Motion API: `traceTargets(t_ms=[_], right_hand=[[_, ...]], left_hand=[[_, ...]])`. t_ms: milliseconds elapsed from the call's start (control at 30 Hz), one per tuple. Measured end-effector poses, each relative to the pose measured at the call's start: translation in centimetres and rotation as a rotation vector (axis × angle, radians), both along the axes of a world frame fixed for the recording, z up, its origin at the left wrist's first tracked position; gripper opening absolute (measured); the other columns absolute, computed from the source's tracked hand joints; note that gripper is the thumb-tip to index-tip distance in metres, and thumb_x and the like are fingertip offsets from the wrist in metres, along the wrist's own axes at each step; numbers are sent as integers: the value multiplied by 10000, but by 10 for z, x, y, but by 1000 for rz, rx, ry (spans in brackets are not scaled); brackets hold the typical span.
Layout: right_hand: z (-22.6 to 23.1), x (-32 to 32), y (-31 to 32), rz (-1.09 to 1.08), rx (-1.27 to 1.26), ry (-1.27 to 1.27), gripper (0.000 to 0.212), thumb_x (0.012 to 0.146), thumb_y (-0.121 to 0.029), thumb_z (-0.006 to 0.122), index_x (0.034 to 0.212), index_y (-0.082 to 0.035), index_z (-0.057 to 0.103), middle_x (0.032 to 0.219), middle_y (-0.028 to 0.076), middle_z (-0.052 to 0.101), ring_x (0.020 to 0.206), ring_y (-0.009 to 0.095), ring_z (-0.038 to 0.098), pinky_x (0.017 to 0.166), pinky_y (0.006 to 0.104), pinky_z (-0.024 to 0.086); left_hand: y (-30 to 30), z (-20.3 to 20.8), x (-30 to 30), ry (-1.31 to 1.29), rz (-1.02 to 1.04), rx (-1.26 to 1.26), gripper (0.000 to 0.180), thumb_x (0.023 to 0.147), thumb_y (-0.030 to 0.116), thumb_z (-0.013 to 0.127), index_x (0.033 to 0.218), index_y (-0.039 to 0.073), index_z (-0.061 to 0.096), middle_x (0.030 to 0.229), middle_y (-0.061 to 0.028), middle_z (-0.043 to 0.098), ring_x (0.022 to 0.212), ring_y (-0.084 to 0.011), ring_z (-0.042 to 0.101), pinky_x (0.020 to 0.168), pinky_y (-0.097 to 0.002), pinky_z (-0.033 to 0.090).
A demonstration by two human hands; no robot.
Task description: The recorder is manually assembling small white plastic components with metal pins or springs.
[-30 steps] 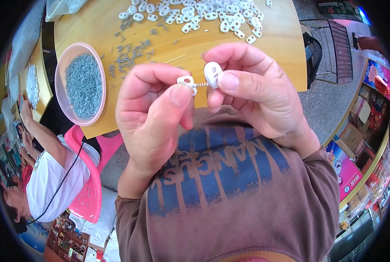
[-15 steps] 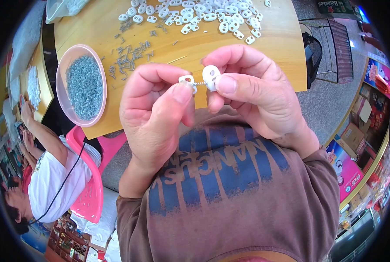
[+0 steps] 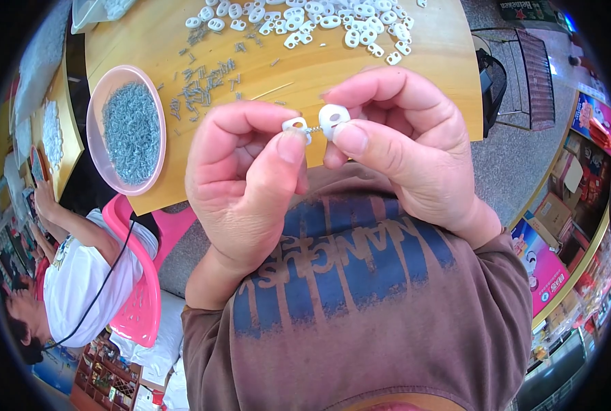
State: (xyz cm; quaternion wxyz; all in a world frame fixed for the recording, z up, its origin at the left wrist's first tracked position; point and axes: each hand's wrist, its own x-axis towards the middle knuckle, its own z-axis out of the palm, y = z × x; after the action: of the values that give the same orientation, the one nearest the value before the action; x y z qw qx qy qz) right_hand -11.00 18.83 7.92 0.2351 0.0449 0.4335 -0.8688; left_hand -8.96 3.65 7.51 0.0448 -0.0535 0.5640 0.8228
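My left hand [image 3: 247, 171] pinches a small white plastic cord-lock plunger [image 3: 295, 124] between thumb and fingertips. My right hand [image 3: 408, 147] grips a rounded white cord-lock shell [image 3: 332, 118] with holes in it. A thin metal spring [image 3: 315, 129] bridges the small gap between the two pieces, in line with both. Both hands are raised in front of my chest, near the table's front edge. My fingertips cover parts of both plastic pieces, so how the spring sits inside them is hidden.
Many white cord-lock parts [image 3: 329, 21] lie across the wooden table's [image 3: 415, 96] far side. Loose springs [image 3: 206, 82] and a thin stick [image 3: 272, 90] lie left of centre, near a pink basin [image 3: 91, 130] of springs. A person [image 3: 79, 274] sits at left on a pink chair [image 3: 144, 301].
The plunger and shell are slightly closer together, and less of the spring shows between them. Both hands keep their pinches and have barely shifted.
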Motion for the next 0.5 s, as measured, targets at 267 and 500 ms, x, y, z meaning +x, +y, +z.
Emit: traceTargets(t_ms=[267, 500], right_hand=[[-2, 1, -2, 24, -30, 42, 225, 797, 9, 546, 1017, 30, 502, 880, 84, 576, 748, 114, 576, 692, 245, 499], [-7, 1, -2, 24, 66, 174, 263, 802, 19, 541, 1059, 45, 488, 894, 94, 574, 767, 119, 577, 697, 235, 496]], left_hand=[[2, 3, 0, -69, 1, 27, 144, 806, 6, 533, 936, -13, 475, 787, -56, 562, 563, -46, 481, 497, -150, 392], [0, -1, -3, -73, -8, 76, 137, 807, 16, 535, 930, -10, 480, 791, -64, 566, 548, -56, 483, 482, -163, 397]])
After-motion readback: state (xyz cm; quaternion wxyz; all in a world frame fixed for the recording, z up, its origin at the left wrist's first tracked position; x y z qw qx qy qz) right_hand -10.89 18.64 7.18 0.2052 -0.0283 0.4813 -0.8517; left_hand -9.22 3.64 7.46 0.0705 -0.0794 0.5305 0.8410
